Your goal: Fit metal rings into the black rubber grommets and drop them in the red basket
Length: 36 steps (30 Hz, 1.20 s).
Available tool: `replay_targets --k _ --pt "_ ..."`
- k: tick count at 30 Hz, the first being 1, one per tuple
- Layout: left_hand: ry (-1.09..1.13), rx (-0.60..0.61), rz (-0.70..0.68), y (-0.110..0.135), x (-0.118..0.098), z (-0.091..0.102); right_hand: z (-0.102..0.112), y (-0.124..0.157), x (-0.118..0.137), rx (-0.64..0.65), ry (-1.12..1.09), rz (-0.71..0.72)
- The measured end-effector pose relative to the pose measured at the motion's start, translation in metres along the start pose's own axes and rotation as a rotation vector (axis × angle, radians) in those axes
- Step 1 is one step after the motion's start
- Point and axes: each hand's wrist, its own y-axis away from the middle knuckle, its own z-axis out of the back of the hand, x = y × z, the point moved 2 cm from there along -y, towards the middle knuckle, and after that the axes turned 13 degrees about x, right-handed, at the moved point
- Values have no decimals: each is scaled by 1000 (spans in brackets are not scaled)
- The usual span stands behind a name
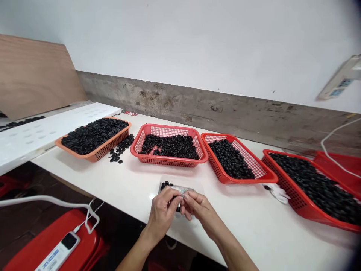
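"What's happening nearest the front edge of the white surface (254, 222)?"

"The left grip (163, 215) and the right grip (200, 213) are closing together there, with their fingertips (178, 194) pressing on a crinkled silver strip (177, 188). I can't tell what else they're pinching, because the fingers are hiding it."

"And what's lying beside them?"

"A small cluster of matt black rubber rings (166, 184) is sitting at the strip's left end, on a clear plastic sheet (196, 183)."

"How are those likely to handle?"

"They're looking light, slightly soft and easy to lose, so I'd take one by its rim between finger and thumb."

"What's further back?"

"Along the far edge, an orange plastic mesh basket (96, 148), two red plastic mesh baskets (169, 128) (225, 180) and a larger red plastic mesh basket (299, 199) are holding heaps of similar rings, while loose black rings (117, 151) are lying beside the orange one."
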Motion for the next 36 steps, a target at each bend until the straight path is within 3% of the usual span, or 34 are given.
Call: replay_targets --k 9,12,15,20,25,28,32,36 --pt "57 54 207 -4 -2 -8 3 9 -8 -309 732 278" --pt "80 83 284 -5 -4 -9 3 11 -8 -362 882 385" --pt "62 125 266 -6 -10 -7 5 14 -5 -343 830 340" --pt "-148 156 202 -6 -14 1 12 15 -1 -209 492 108" --pt "-172 225 93 -8 -11 5 15 10 1 -65 248 76" --pt "-166 241 86 -8 -12 4 16 9 2 -43 158 79" --pt "-120 241 135 -7 -16 -2 15 12 1 -107 198 123" --pt "121 236 265 -6 -15 -8 13 15 -2 -224 397 226"
